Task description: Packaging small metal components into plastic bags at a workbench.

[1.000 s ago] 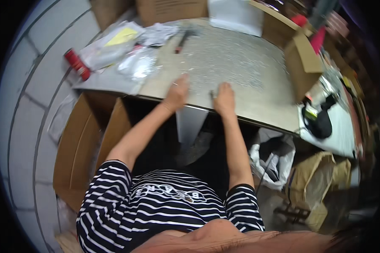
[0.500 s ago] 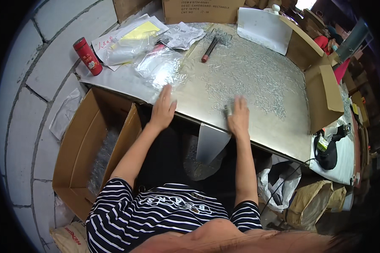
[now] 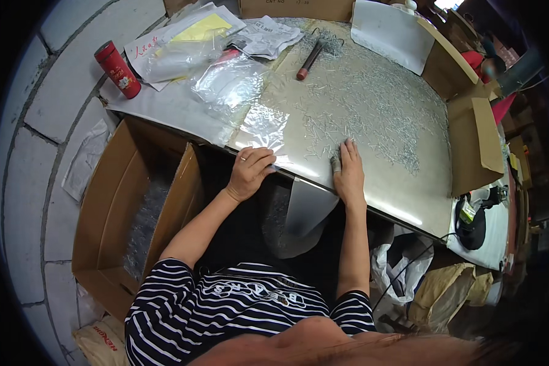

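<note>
At the table's front edge, my left hand (image 3: 250, 173) is closed with its fingers curled over the near end of a small clear plastic bag (image 3: 263, 129). The bag lies flat and shiny on the metal tabletop (image 3: 293, 145). To its right, my right hand (image 3: 349, 178) rests on the table with fingers stretched forward and a wrap around the thumb. Its fingertips touch the near side of a wide scatter of small thin silvery wire pieces (image 3: 378, 110). Whether any piece lies under those fingers is hidden.
A larger pile of clear bags (image 3: 229, 84), papers (image 3: 265, 38) and a red flask (image 3: 118, 70) stand at the left. A dark-handled tool (image 3: 310, 61) lies farther back. Cardboard flaps (image 3: 477, 140) border the right side. Below left is an open carton (image 3: 100, 238) holding clear bags.
My left hand has come back to the table edge and closed on a clear bag, which now lies apart from the pile. My right hand has shifted only slightly. The view has tilted a little.
</note>
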The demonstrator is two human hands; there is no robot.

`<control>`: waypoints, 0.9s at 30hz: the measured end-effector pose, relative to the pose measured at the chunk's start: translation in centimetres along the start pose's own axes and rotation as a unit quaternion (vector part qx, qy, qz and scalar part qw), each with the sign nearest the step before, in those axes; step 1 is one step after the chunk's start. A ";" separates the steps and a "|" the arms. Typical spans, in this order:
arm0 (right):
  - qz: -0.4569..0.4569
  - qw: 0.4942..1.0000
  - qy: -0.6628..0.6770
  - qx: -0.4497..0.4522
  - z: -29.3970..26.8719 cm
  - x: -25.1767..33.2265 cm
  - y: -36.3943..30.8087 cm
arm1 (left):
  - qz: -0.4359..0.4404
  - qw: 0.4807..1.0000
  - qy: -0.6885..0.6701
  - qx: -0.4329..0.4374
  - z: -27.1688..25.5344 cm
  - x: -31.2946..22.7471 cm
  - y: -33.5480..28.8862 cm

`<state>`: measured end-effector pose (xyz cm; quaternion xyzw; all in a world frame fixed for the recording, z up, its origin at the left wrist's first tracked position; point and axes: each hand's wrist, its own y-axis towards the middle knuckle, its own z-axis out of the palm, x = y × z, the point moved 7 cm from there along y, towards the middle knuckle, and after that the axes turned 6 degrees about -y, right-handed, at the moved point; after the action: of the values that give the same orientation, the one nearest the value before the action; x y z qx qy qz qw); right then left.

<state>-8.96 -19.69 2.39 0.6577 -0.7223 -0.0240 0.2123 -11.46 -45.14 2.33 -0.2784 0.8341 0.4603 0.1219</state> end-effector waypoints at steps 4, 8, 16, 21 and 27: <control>-0.001 0.987 0.120 -0.106 -4.7 1.9 -3.5 | -0.065 0.995 -0.077 -0.025 -0.4 1.5 0.1; 0.041 0.925 0.377 -0.024 -6.8 5.7 -6.9 | -0.136 0.958 -0.237 0.082 1.3 -2.7 1.8; 0.108 0.847 0.491 0.171 -0.7 5.3 -11.7 | -0.326 0.802 -0.459 0.201 6.5 -6.8 -3.0; 0.163 0.871 0.437 0.150 1.1 3.8 -14.4 | -0.455 0.716 -0.512 0.138 6.7 -5.3 -8.4; 0.110 0.858 0.466 0.186 2.8 5.0 -14.9 | -0.259 0.872 -0.354 0.218 6.5 -7.4 -7.2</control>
<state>3.83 -27.15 -3.49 0.5352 -0.5978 0.4437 0.3992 -1.65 -40.14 -2.81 -0.2692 0.7125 0.2869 0.5810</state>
